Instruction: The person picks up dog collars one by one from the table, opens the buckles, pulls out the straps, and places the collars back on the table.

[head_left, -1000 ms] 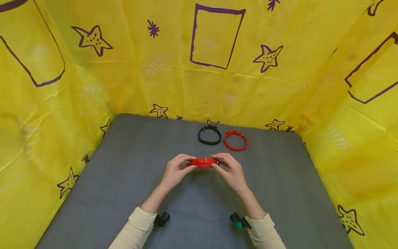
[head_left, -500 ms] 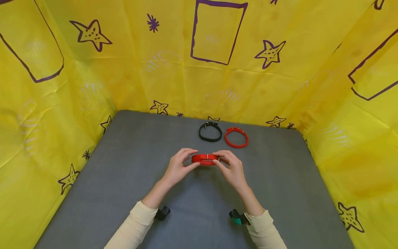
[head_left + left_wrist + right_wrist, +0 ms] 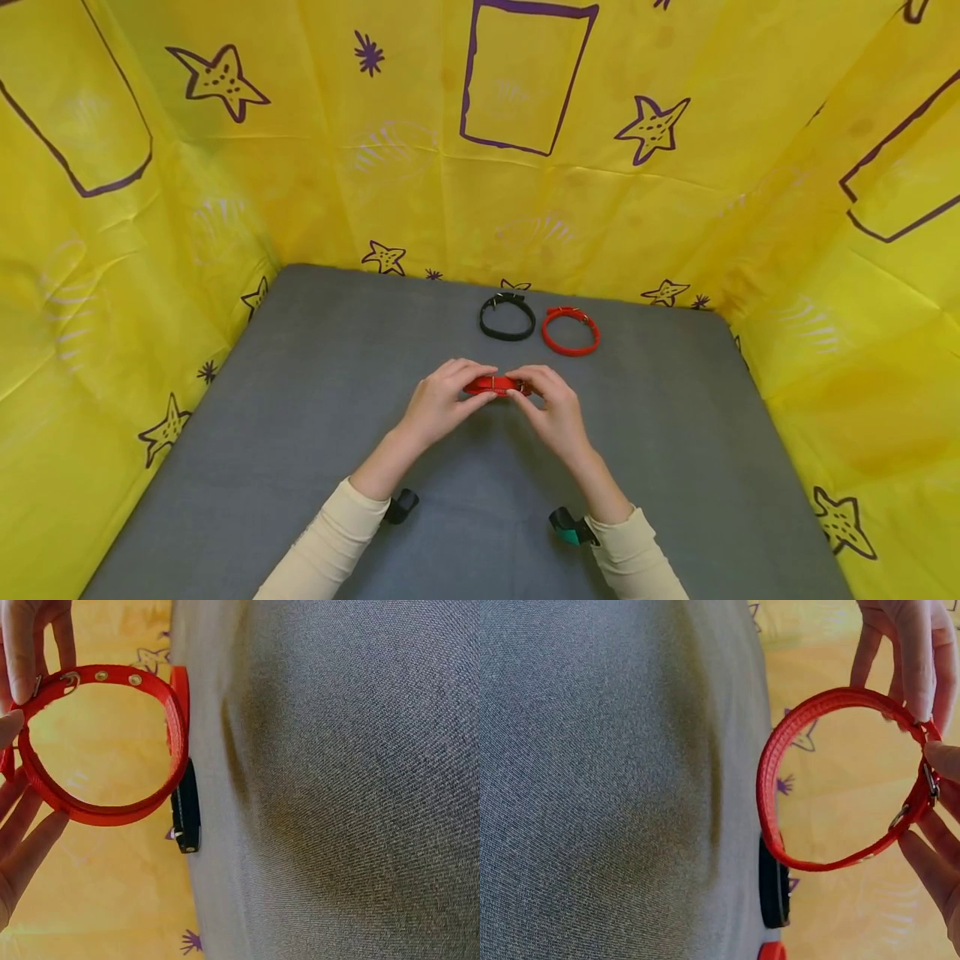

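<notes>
A red buckled collar (image 3: 497, 385), closed in a ring, is held above the grey table by both hands. My left hand (image 3: 441, 406) pinches its strap on the left, thumb in front, fingers behind. My right hand (image 3: 553, 410) pinches it on the right, at the metal buckle (image 3: 930, 780). The fingertips of both hands come close together along the strap. In the left wrist view the ring hangs open toward the camera, with a D-ring (image 3: 70, 682) and metal eyelets (image 3: 118, 677) showing. Part of the strap is hidden behind the fingers.
Behind the hands a black collar (image 3: 507, 317) and a second red collar (image 3: 571, 332) lie side by side on the grey table (image 3: 360, 333). Yellow cloth walls (image 3: 405, 192) with drawn starfish enclose the table at the back and sides.
My left hand loosened its fingers at the strap's left end, then slid right along it toward the buckle. My right hand keeps its grip. The view has tilted slightly down.
</notes>
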### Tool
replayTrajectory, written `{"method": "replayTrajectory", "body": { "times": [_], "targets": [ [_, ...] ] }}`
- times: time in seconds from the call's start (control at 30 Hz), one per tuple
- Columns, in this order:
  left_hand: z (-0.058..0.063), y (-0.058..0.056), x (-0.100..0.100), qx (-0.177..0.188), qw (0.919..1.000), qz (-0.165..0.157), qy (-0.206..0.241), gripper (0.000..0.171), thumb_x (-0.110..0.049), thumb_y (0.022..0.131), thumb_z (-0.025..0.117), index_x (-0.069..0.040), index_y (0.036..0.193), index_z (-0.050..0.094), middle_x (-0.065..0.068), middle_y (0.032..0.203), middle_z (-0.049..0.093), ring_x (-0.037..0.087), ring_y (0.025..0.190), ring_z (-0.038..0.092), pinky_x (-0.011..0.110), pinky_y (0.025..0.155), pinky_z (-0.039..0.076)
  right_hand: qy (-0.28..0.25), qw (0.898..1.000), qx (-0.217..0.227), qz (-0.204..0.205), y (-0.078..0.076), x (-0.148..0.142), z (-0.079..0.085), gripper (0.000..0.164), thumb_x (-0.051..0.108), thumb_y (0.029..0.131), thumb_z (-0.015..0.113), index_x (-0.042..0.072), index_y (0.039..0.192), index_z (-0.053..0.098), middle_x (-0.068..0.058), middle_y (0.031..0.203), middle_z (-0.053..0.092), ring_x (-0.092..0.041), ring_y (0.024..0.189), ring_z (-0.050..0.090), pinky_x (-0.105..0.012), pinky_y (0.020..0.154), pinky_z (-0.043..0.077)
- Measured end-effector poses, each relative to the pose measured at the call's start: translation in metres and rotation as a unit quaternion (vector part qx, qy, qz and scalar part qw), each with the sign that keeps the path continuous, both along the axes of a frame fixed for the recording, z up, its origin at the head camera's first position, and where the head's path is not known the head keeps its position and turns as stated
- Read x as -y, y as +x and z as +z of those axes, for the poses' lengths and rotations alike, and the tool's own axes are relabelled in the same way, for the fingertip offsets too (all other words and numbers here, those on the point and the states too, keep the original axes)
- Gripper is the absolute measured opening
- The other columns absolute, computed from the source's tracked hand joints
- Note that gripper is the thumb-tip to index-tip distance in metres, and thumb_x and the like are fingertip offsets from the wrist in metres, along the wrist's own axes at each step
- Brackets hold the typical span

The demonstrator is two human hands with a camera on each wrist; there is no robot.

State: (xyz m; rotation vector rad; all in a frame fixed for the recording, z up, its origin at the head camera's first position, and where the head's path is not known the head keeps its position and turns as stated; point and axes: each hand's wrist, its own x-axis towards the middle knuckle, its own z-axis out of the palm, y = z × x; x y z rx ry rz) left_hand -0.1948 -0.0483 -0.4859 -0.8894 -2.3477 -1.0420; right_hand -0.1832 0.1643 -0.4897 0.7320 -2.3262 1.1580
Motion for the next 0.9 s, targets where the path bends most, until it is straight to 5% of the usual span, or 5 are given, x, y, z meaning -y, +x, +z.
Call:
{"method": "replayTrajectory", "body": {
  "times": [0.5, 0.7, 0.9],
  "targets": [
    [-0.005, 0.0, 0.0, 0.005, 0.9992, -0.004, 0.04, 0.029, -0.016, 0.08, 0.082, -0.01, 0.108, 0.074, -0.001, 0.1, 0.069, 0.012, 0.091, 0.06, 0.024, 0.072, 0.053, -0.046, 0.999, -0.006, 0.023, 0.003, 0.004, 0.001, 0.028, 0.0, 0.08, 0.078, 0.007, 0.106, 0.071, -0.007, 0.101, 0.066, -0.022, 0.082, 0.061, -0.038, 0.068, 0.057],
    [-0.007, 0.001, 0.0, -0.005, 0.9986, -0.002, 0.053, 0.029, -0.017, 0.08, 0.082, -0.009, 0.107, 0.074, 0.0, 0.099, 0.07, 0.015, 0.089, 0.061, 0.024, 0.068, 0.053, -0.083, 0.996, 0.014, 0.038, 0.014, 0.011, 0.021, 0.027, -0.012, 0.078, 0.075, -0.005, 0.103, 0.069, -0.018, 0.099, 0.065, -0.032, 0.084, 0.063, -0.048, 0.07, 0.057],
    [-0.009, 0.002, 0.001, 0.003, 0.9982, 0.006, 0.06, 0.028, -0.017, 0.08, 0.082, -0.009, 0.106, 0.074, 0.0, 0.099, 0.07, 0.015, 0.088, 0.061, 0.026, 0.065, 0.052, -0.1, 0.993, 0.052, 0.033, 0.02, 0.014, 0.031, 0.024, -0.013, 0.079, 0.073, -0.007, 0.102, 0.068, -0.02, 0.1, 0.065, -0.034, 0.09, 0.064, -0.046, 0.075, 0.056]
  ]
}}
